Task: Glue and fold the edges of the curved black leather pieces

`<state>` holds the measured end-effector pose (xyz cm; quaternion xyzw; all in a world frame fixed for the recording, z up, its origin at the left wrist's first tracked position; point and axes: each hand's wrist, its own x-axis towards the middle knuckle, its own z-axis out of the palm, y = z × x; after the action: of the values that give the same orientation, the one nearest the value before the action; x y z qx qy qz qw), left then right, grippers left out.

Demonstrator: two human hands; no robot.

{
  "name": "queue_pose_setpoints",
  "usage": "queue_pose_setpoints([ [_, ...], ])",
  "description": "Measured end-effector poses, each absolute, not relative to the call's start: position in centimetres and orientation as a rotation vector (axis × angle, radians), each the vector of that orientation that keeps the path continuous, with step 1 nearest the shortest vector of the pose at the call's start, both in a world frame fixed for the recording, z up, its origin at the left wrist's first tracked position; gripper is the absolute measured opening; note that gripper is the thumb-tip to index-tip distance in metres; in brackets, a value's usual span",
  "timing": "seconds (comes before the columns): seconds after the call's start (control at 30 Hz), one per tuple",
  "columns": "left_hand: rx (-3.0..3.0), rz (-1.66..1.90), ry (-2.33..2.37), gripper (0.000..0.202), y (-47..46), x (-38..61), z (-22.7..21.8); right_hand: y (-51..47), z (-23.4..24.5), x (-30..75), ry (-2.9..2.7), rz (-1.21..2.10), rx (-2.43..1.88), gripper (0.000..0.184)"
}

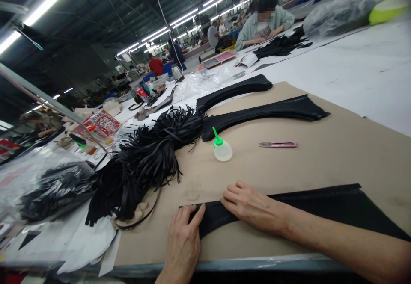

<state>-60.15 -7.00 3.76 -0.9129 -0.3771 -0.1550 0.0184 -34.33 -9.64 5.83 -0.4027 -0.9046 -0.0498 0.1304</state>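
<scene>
A long black leather-like piece (308,205) with a folded upper edge lies along the near side of the brown board. At its narrow left end, my left hand (184,232) has bent fingers and thumb closed on the edge. My right hand (250,207) rests farther along the same edge, its fingers bunched and pressed on the fold; the forearm covers part of the piece. Beyond my hands stands a small clear bottle (222,151) with a green spout. Pink-handled thread snips (278,145) lie to its right.
Two stacks of curved black pieces, a nearer one (263,113) and a farther one (234,90), lie across the brown board (362,155). A heap of black fringe (150,155) covers the left side. A co-worker (263,23) sits across the white table (369,70).
</scene>
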Motion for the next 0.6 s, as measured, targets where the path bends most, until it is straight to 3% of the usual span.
queue_pose_setpoints([
  [0.3,-2.925,-0.442,-1.005,0.045,-6.2,-59.3,4.5,-10.2,6.4,-34.2,-2.657,-0.125,-1.217,0.007],
  [0.6,-2.845,-0.143,-0.935,0.057,-6.2,-58.0,5.9,-10.1,6.0,-34.3,-2.649,-0.192,-1.17,0.005],
])
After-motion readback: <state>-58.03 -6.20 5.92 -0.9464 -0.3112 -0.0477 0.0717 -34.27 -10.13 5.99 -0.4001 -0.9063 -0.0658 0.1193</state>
